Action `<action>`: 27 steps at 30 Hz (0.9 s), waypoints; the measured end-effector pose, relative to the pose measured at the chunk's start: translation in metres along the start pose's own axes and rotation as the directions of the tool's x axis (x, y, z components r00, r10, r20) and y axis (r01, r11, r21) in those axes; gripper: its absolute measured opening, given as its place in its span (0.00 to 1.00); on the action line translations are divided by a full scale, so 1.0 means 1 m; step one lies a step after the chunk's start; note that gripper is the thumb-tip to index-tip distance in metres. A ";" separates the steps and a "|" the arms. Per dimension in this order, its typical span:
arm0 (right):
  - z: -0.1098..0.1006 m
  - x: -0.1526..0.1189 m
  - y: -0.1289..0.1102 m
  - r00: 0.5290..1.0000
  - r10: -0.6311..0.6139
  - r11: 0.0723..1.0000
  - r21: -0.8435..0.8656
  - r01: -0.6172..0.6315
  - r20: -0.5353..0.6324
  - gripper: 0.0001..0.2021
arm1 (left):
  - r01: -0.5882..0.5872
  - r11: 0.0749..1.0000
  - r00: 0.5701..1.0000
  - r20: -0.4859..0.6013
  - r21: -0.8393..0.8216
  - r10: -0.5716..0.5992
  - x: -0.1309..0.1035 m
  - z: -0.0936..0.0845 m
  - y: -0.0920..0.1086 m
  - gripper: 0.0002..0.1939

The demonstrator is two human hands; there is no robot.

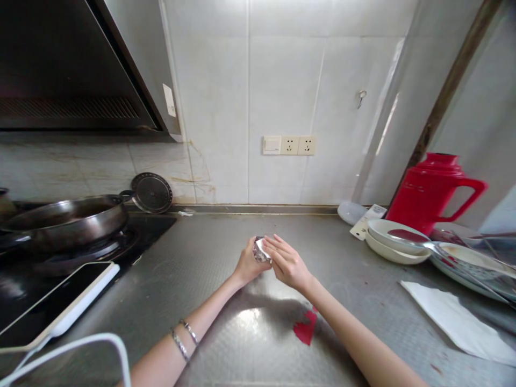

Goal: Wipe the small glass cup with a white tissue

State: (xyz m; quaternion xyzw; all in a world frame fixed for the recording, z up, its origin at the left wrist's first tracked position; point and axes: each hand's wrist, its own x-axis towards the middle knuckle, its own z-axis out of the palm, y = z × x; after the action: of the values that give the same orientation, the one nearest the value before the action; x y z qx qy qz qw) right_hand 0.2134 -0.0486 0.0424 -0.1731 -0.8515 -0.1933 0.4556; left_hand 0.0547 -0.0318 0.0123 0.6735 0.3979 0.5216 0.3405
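Above the middle of the steel counter (209, 242), my left hand (246, 265) is wrapped round a small silvery, foil-like object (262, 257). A white piece (260, 248) lies on its top. My right hand (288, 260) rests against the object from the right, its fingers together and laid over the white piece. The underside of the object is hidden by my hands. A torn red scrap (305, 329) lies on the counter below my right forearm.
On the left are a steel pan (64, 220) on the stove, a round black plate (152, 192) and a phone-like device (56, 306) with a white cable. A red thermos jug (429, 193), stacked bowls (397, 244) and white paper (459, 322) are at the right.
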 end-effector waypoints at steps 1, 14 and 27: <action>0.001 0.000 -0.002 1.000 -0.017 1.000 0.009 0.017 0.006 0.23 | -0.004 1.000 1.000 -0.006 0.010 0.004 0.000 0.000 -0.001 0.33; 0.005 -0.002 -0.005 0.997 0.062 0.998 0.018 -0.061 -0.038 0.24 | -0.035 0.999 0.999 -0.019 0.005 0.035 0.000 -0.002 0.000 0.30; 0.004 -0.001 -0.006 0.998 0.045 0.999 -0.024 -0.046 -0.031 0.24 | -0.001 1.000 0.999 -0.037 0.013 0.002 0.002 -0.003 0.002 0.28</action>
State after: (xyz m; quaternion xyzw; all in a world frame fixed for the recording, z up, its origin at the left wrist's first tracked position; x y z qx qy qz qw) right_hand 0.2082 -0.0518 0.0388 -0.1952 -0.8379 -0.1959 0.4706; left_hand 0.0521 -0.0305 0.0155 0.6663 0.4071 0.5317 0.3282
